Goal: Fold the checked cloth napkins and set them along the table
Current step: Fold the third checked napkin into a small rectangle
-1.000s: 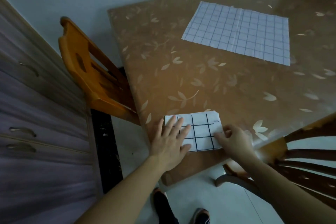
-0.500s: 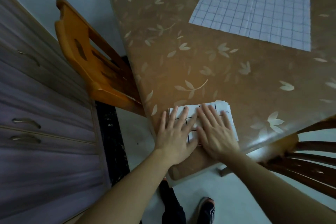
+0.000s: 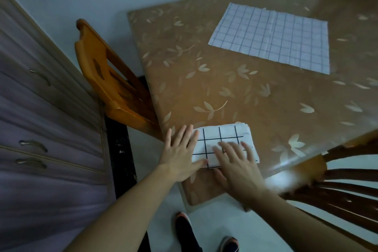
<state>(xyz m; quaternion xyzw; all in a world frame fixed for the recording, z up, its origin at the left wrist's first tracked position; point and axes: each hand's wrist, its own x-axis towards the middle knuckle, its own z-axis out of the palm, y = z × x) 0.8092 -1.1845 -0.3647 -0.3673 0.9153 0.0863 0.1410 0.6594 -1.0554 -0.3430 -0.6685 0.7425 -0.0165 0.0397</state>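
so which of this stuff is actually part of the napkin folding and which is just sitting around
Part of the job:
folded white black-checked napkin
flat white checked napkin
left hand
right hand
leaf-patterned brown table

Just there:
orange wooden chair
dark wooden chair
grey drawers

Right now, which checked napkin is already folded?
The folded napkin under both hands at the table's near edge; the other napkin lies spread flat farther back.

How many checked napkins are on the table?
2. A folded napkin lies near the table's front corner under both hands; an unfolded napkin lies flat farther back. The folded stack's layers may hide more.
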